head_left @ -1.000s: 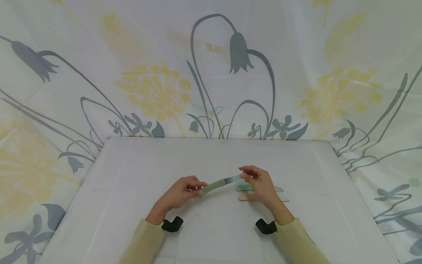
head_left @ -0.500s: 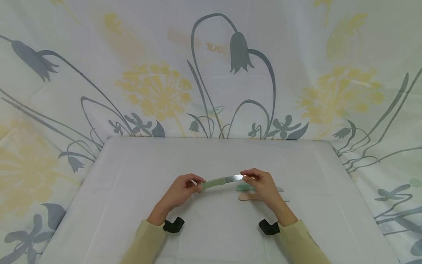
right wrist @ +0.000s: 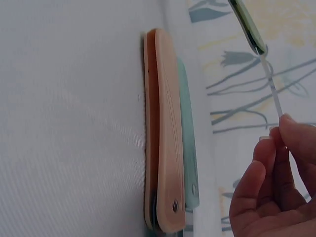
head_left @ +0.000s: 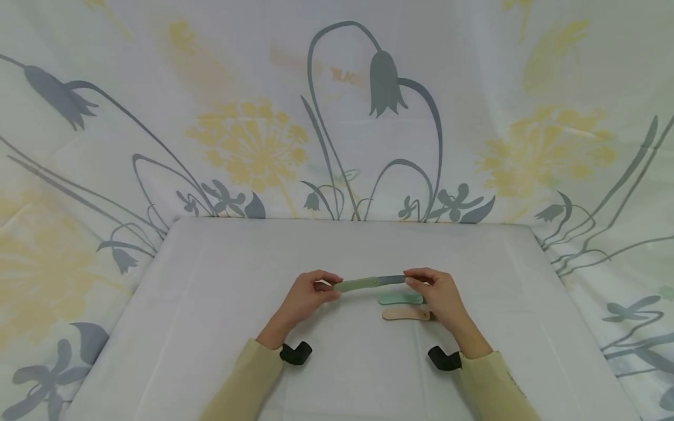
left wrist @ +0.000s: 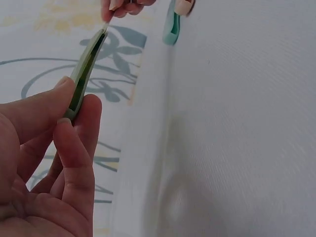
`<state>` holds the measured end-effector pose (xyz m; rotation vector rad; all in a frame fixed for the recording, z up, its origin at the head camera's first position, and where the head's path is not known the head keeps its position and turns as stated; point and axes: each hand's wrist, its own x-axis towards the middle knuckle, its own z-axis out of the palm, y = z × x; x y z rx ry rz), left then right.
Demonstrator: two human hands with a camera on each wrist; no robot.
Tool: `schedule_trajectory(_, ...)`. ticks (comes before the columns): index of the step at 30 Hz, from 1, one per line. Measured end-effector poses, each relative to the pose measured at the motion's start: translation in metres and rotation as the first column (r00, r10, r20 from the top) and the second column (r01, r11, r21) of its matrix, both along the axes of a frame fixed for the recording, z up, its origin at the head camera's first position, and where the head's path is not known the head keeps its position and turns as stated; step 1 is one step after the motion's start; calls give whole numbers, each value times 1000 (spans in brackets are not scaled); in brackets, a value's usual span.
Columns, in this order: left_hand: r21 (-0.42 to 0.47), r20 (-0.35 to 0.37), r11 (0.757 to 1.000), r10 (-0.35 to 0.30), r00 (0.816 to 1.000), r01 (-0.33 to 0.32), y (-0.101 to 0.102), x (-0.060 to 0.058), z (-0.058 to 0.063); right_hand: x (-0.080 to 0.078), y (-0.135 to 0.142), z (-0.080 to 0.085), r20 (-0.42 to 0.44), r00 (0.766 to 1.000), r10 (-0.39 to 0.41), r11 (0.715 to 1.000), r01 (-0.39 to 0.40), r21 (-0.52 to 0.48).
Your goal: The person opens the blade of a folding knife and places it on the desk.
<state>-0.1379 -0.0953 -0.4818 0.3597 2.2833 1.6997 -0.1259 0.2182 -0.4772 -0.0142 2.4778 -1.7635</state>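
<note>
Held above the table between both hands is a folding knife [head_left: 358, 285] with a light green handle, its blade [head_left: 392, 280] unfolded almost in line with it. The left hand [head_left: 312, 292] pinches the handle's end between thumb and fingers; in the left wrist view the handle's slot [left wrist: 85, 74] is visible. The blade's tip is pinched by the right hand [head_left: 437, 292]. Just below the right hand, two more folding knives lie on the table: a mint green one [head_left: 400, 299] and a peach one [head_left: 405, 314]. Their blades are mostly hidden by the right hand.
A white cloth covers the table [head_left: 253, 251]. Behind and beside it hangs a flower-printed curtain [head_left: 253, 146]. Black curved pieces [head_left: 296, 353] stick out at both wrists, by the sleeve cuffs.
Both hands have moved to the right with the light green knife between them. The knife has turned closer to level. The two knives on the table have not moved.
</note>
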Motion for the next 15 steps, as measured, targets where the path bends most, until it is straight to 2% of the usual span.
schedule_trajectory(9, -15, 4, 998, 61, 998, -61, 34, -22, -7, -7, 32, -7, 28, 1000, 10, 985, -15, 170)
schedule_trajectory(15, -32, 4, 999, 33, 999, -32, 49, -31, -11, -7, 45, -11, 52, 999, -3, 959, -12, 282)
